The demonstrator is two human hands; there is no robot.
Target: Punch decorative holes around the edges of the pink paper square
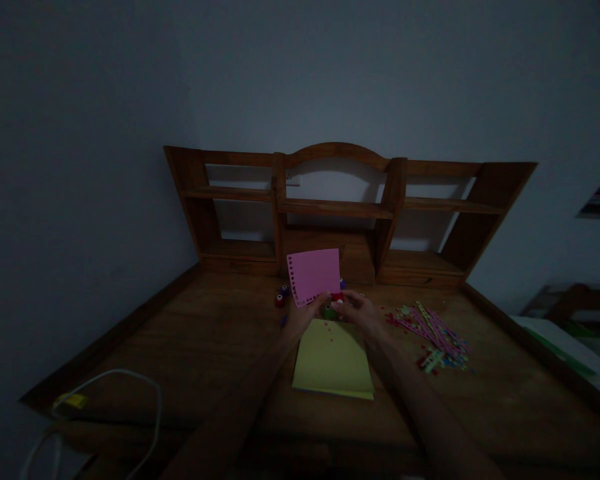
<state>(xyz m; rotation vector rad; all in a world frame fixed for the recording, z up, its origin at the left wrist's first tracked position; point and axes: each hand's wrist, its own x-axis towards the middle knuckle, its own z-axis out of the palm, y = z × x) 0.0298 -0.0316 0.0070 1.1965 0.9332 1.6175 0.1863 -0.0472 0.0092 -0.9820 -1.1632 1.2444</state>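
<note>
My left hand [304,316] pinches the lower edge of a pink paper sheet [314,275], held upright, with a row of punched holes along its left side. My right hand [356,309] is closed on a small red paper punch [337,297] set against the sheet's lower right corner. Below both hands lies a stack of yellow paper [333,360] with a few tiny pink cut-outs on it. A green punch [329,313] sits just under my fingers.
Small red and purple punches [281,295] stand left of the sheet. A pile of punched paper strips and scraps [433,335] lies to the right. A wooden shelf unit [340,210] stands at the desk's back. A white cable [130,400] loops at the front left.
</note>
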